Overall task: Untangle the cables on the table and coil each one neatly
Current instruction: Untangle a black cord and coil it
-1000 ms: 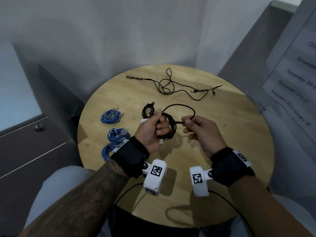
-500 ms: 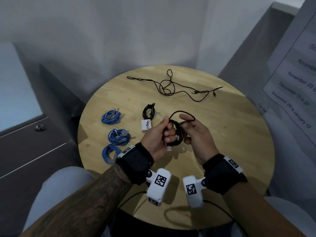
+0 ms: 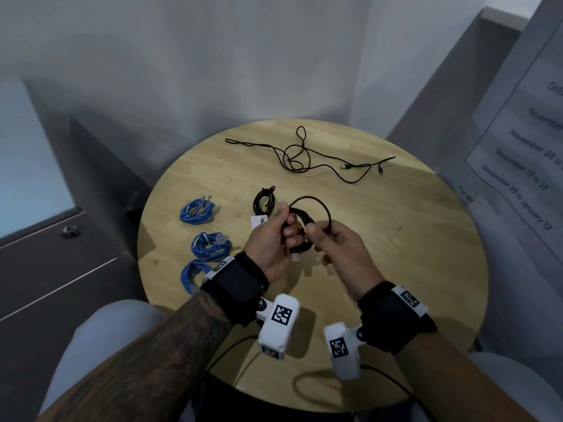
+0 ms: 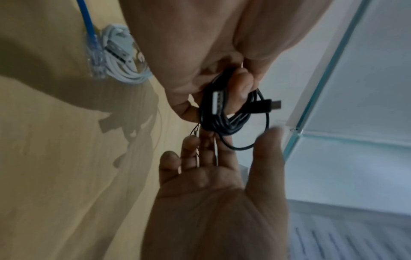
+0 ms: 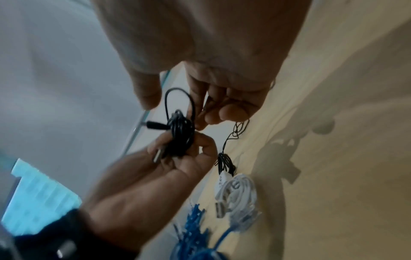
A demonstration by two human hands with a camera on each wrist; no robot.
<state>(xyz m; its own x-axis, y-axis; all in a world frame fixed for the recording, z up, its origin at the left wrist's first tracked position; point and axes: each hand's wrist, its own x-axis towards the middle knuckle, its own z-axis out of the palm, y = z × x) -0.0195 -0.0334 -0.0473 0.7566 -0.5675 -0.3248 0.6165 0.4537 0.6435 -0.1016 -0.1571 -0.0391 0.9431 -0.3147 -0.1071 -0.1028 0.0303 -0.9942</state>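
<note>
My left hand (image 3: 285, 231) grips a half-wound black cable coil (image 4: 224, 112) above the table's middle. A USB plug (image 3: 295, 256) hangs below its fingers, and a smaller plug (image 4: 272, 104) sticks out of the coil. My right hand (image 3: 318, 236) is right beside it. The loose loop (image 3: 323, 205) of the same cable runs between its thumb and curled fingers (image 5: 224, 110). Two tangled thin black cables (image 3: 300, 159) lie loose at the far side of the table.
On the round wooden table (image 3: 411, 254), three coiled blue cables (image 3: 196, 210) (image 3: 210, 245) (image 3: 192, 274) lie in a row at the left. A small black coil (image 3: 264, 201) with a white tag and a white coil (image 5: 241, 190) lie by my left hand. A grey cabinet (image 3: 45, 263) stands left.
My right hand has moved left to meet my left hand, folding the stretched free length into a loop over the coil. Both hands have since risen slightly.
</note>
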